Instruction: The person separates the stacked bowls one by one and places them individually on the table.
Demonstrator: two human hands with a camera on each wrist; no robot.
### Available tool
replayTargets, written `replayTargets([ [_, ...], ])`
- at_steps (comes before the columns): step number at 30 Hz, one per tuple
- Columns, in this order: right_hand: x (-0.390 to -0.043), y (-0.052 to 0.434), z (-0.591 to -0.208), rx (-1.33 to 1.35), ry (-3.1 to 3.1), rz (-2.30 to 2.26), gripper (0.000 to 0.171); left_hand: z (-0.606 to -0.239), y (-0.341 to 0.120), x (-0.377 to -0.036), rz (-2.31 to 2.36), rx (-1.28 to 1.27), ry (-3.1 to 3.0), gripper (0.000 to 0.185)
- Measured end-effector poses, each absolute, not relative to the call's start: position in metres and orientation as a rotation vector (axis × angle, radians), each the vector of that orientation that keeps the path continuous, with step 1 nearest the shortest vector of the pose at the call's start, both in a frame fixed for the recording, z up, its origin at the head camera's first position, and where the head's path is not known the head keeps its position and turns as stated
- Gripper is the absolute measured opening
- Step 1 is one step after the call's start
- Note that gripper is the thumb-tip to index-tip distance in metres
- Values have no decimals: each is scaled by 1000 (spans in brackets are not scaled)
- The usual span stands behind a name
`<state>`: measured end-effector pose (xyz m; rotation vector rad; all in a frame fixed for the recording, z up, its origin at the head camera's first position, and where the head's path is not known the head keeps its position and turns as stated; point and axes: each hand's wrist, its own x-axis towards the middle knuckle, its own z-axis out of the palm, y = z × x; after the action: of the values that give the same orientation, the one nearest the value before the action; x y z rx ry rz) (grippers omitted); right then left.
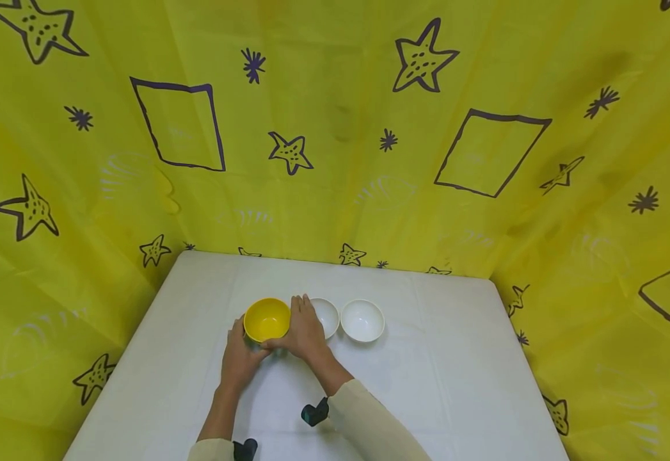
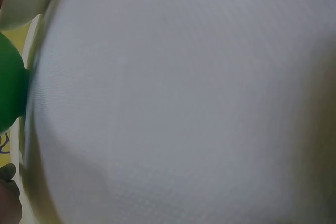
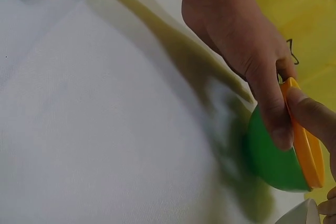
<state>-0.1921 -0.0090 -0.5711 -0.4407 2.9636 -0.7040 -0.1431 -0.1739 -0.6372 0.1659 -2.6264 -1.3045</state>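
A yellow bowl (image 1: pixel 267 317) sits nested in a green bowl (image 3: pixel 273 158), its rim standing above the green one. My left hand (image 1: pixel 239 360) grips the green bowl from the left, thumb pressed along its outer wall in the right wrist view. From the right, my right hand (image 1: pixel 306 331) holds the yellow bowl, with its thumb (image 3: pixel 310 109) at the rim. The green bowl (image 2: pixel 10 85) shows at the left edge of the left wrist view. Just right of the pair stands a white bowl (image 1: pixel 327 318), partly hidden behind my right hand.
Another white bowl (image 1: pixel 362 321) stands to the right, close beside the first white one. All are on a white-covered table (image 1: pixel 427 384). Yellow curtains (image 1: pixel 335 115) with star drawings enclose the back and sides of the table.
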Motion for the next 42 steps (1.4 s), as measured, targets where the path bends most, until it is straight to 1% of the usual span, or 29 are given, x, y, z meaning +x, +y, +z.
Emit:
replayTargets([
  [10,-195,-11,-571,-438,2951,-700,122,-632,-175,-143,-1324,183,-2652,95],
  [22,-196,-17,-571,-471,2960,-627,123,-639,-176,-140,-1305,162,-2588,92],
  [28,-195,-21,-571,-473,2926,-691,119,-640,-174,-140,-1317,167,-2586,91],
  [42,-195,-23,-570,-473,2942,-675,104,-635,-171,-141,-1323,204,-2625,91],
])
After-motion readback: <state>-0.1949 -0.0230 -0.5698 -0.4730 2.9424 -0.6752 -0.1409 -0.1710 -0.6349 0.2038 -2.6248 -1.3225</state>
